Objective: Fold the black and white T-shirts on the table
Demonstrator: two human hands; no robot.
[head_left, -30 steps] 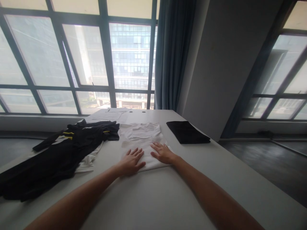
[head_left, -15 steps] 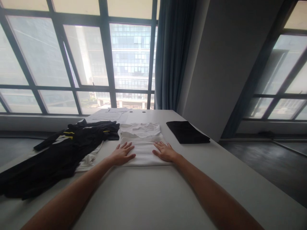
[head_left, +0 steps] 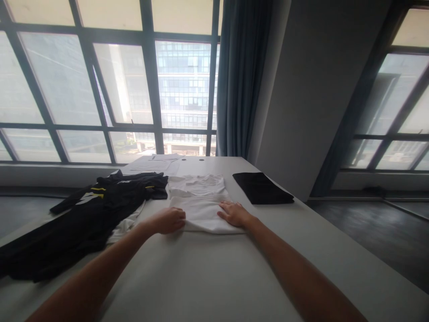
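A folded white garment (head_left: 201,213) lies on the white table (head_left: 214,273) in front of me, with its upper part (head_left: 196,184) stretching away toward the window. My left hand (head_left: 167,220) is at the garment's near left edge, fingers curled shut on the cloth. My right hand (head_left: 234,213) lies flat on the garment's right edge with its fingers stretched out.
A heap of black clothes with yellow marks (head_left: 83,214) covers the table's left side, with white cloth under it. A folded black garment (head_left: 261,188) lies at the right. Papers (head_left: 157,162) lie at the far end by the windows. A curtain (head_left: 239,76) hangs behind.
My left hand has slid left off the top of the white garment to its left edge and curled its fingers on the cloth. My right hand has shifted slightly right and stays flat.
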